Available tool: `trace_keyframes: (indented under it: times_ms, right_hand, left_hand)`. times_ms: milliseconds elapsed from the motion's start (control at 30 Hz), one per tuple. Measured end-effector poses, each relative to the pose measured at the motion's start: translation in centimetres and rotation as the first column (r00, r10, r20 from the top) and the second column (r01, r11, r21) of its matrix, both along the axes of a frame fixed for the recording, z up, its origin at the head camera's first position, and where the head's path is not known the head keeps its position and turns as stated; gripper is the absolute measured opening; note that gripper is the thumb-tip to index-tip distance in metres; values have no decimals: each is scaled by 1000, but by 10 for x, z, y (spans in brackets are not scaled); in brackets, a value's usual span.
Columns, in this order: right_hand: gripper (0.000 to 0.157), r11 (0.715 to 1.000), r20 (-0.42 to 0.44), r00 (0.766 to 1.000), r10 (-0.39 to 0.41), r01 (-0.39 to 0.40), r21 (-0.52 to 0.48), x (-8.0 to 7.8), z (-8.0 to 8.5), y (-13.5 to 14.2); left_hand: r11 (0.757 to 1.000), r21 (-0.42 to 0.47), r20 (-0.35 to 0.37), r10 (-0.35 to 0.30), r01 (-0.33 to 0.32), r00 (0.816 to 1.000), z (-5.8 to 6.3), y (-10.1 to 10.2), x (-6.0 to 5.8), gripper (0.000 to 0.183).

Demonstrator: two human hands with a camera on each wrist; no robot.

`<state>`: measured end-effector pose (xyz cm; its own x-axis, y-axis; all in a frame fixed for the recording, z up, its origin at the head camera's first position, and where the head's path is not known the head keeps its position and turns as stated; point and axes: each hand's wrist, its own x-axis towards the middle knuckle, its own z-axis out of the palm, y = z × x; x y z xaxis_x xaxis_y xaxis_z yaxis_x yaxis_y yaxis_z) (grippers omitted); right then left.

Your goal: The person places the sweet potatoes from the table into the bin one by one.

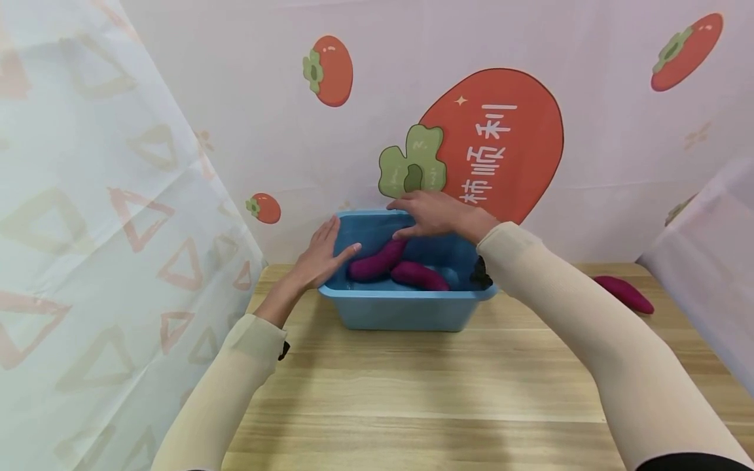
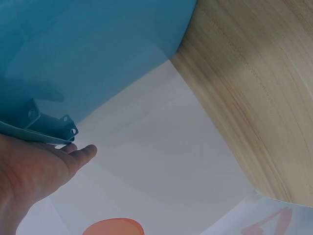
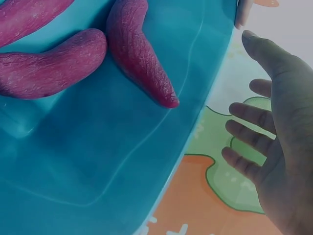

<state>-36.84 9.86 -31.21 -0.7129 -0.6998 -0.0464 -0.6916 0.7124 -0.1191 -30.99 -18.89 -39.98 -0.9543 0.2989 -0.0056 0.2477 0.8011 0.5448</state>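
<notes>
Fingers (image 1: 333, 227) of the left hand (image 1: 317, 259) lie straight against the blue tub (image 1: 406, 295) on the desk (image 1: 412, 392) in the head view, thumb apart; the right hand (image 1: 436, 212) is over its back edge. Purple sweet potatoes (image 1: 419, 277) sit inside. The left wrist view shows the left hand touching the tub. In the right wrist view, the right hand's fingers are spread apart, just beside the tub.

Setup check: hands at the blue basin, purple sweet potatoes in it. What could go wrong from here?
1. Basin may slide or tilt if pushed unevenly: left hand is at its rim, right hand isn't gripping it.
2. Loose sweet potatoes inside could roll if it tips.
3. Right sleeve might brush the sweet potato outside.
</notes>
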Motion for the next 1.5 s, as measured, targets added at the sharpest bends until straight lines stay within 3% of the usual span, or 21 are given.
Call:
trace_keyframes:
  times_ms: [900,1500]
  right_hand:
    - [86,999,-55,998,-11,13,34,20,-3,31]
    - [85,998,-77,995,-67,68,13,36,-4,62]
  left_hand:
    - [1000,-13,-21,-6,6,1000,-3,-3,-2,101]
    - [1000,-6,-11,-11,11,1000,-3,-2,-2,105]
